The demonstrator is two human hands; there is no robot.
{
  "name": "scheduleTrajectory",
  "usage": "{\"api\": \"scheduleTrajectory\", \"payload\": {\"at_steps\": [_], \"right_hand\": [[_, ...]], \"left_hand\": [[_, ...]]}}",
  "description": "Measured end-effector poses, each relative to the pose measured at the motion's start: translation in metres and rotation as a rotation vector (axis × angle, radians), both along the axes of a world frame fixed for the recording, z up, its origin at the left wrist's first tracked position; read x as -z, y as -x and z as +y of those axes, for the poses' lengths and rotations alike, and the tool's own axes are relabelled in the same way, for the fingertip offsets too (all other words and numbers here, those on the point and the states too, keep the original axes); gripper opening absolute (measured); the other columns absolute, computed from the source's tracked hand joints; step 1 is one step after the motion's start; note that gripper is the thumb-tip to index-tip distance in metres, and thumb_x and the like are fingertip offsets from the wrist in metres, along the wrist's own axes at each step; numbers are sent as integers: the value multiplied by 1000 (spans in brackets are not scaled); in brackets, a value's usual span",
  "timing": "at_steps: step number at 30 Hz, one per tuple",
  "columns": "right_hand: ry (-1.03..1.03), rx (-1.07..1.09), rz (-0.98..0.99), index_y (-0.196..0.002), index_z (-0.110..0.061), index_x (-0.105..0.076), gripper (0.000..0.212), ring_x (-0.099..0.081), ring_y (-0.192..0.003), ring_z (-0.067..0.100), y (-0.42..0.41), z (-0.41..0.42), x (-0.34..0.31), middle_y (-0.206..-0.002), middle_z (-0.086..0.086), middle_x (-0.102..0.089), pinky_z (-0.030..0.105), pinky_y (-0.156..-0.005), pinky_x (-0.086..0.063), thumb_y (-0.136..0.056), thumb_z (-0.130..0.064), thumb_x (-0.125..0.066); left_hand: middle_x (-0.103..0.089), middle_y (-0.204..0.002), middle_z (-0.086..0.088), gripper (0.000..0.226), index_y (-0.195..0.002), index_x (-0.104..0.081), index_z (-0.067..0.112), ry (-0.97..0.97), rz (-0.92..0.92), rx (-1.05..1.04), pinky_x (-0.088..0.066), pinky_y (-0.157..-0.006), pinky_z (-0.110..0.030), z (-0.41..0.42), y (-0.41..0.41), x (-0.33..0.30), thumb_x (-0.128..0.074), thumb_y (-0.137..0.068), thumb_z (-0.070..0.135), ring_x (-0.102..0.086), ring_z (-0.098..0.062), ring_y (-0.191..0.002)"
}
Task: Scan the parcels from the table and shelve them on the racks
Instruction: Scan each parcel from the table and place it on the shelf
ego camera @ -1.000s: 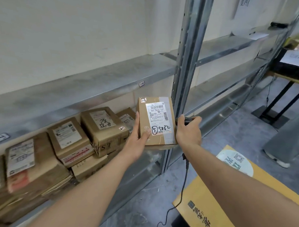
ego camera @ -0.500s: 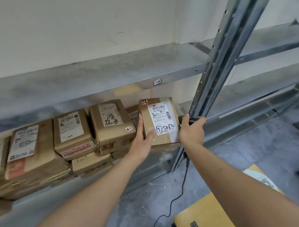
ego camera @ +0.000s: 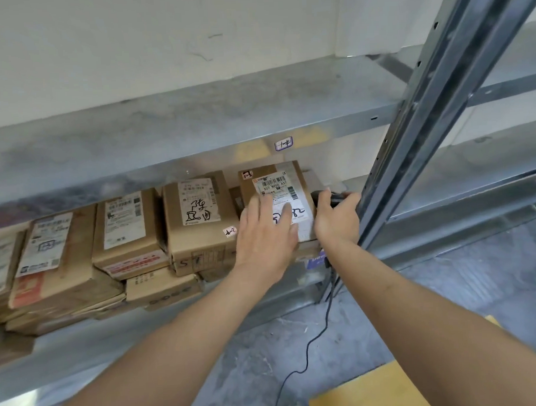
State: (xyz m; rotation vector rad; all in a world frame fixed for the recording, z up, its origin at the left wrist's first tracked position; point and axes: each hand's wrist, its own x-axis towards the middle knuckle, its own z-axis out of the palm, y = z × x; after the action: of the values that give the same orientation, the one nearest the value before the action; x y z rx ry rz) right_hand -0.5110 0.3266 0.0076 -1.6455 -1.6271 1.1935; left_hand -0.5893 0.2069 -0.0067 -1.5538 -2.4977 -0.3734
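A small brown cardboard parcel with a white barcode label leans on the lower rack shelf, at the right end of a row of parcels. My left hand lies flat on its front face, fingers straight, pressing it back. My right hand is at the parcel's right edge and grips a black corded scanner, mostly hidden by the fingers. The rack's grey upright post stands just right of this hand.
Several labelled brown parcels are stacked along the lower shelf to the left. A bare grey metal shelf runs above them. The scanner cable trails down to the concrete floor. A yellow box corner shows at the bottom right.
The parcel has gone from being held in front of the rack to leaning on the lower shelf. My left hand shifted from gripping its left edge to pressing flat on its front.
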Motion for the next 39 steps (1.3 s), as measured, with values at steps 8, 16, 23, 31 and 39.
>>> {"api": "scheduleTrajectory", "payload": {"at_steps": [8, 16, 23, 31, 39], "right_hand": [[-62, -32, 63, -133, -15, -42, 40, -53, -88, 26, 15, -1, -6, -98, -1, -54, 35, -78, -39, -109, -46, -45], [-76, 15, 96, -131, -15, -44, 38, -52, -86, 25, 10, -4, 0, -81, -14, -45, 35, -78, -39, -109, -46, -45], [-52, 69, 130, -127, -19, -44, 33, -54, -84, 22, 0, -11, 2, -82, -21, -47, 33, -78, -37, -109, -47, -45], [-40, 79, 141, -122, -24, -43, 29, -64, -92, 25, -12, -23, 5, -84, -19, -54, 40, -84, -50, -108, -49, -46], [-48, 67, 157, -118, -26, -41, 27, -59, -90, 23, -20, -39, -4, -84, -20, -51, 37, -81, -43, -108, -50, -45]], "left_hand": [[-20, -170, -18, 69, -166, -24, 21, 236, -7, 144, -8, -131, -49, 3, 22, -6, -21, -107, 56, -13, -38, -158], [-42, -157, -17, 48, -154, -47, 24, 132, 57, 55, -31, -121, -55, 20, 24, -2, -49, -109, 38, -39, -42, -143], [-38, -161, -16, 54, -155, -40, 25, 146, 56, -30, -29, -123, -54, 29, 32, -2, -56, -104, 31, -35, -41, -148], [-30, -165, -14, 57, -159, -34, 25, 190, 24, 8, -25, -125, -52, 30, 36, -11, -47, -106, 39, -27, -41, -152], [-34, -161, -15, 69, -162, -26, 19, 325, 68, 74, -31, -119, -50, 8, 31, -31, -49, -101, 41, -34, -40, -145]]}}
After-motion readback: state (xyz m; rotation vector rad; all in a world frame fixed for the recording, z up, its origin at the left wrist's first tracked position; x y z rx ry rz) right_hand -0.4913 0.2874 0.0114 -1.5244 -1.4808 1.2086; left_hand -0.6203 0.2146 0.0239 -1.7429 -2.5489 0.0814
